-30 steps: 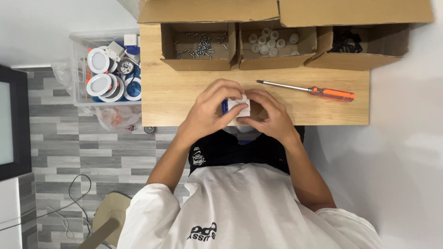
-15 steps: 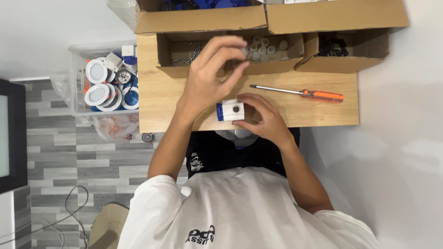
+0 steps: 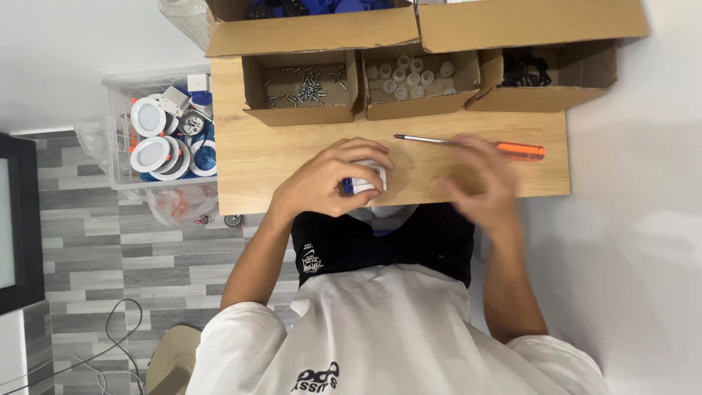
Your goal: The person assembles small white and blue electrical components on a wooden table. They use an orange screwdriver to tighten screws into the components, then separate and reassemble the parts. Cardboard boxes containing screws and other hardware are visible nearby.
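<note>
Two hands work over a wooden table (image 3: pixel 292 157) in the middle of the frame. The left hand (image 3: pixel 325 183) sits just left of centre, its fingers curled down around a small white and blue part (image 3: pixel 363 181) that rests at the near edge of the table; the grip is closed on it from above, and most of the part is hidden under the fingers. The right hand (image 3: pixel 479 175) is right of centre, blurred, fingers loosely spread and holding nothing that can be made out. It lies just below a screwdriver (image 3: pixel 475 145) with an orange handle, whose shaft points left; whether the fingertips touch the tool cannot be told.

Along the upper edge of the table stand three open cardboard boxes: the left box (image 3: pixel 252 95) holds loose screws (image 3: pixel 303 88), the middle box (image 3: pixel 420 106) holds small white cylinders (image 3: pixel 406 77), and the right box (image 3: pixel 541 99) holds dark pieces too small to name. At the upper left, beside the table, a clear plastic bin (image 3: pixel 117 132) holds round white discs (image 3: pixel 150 135) and blue parts. Below it lies grey plank flooring (image 3: pixel 110 249).
</note>
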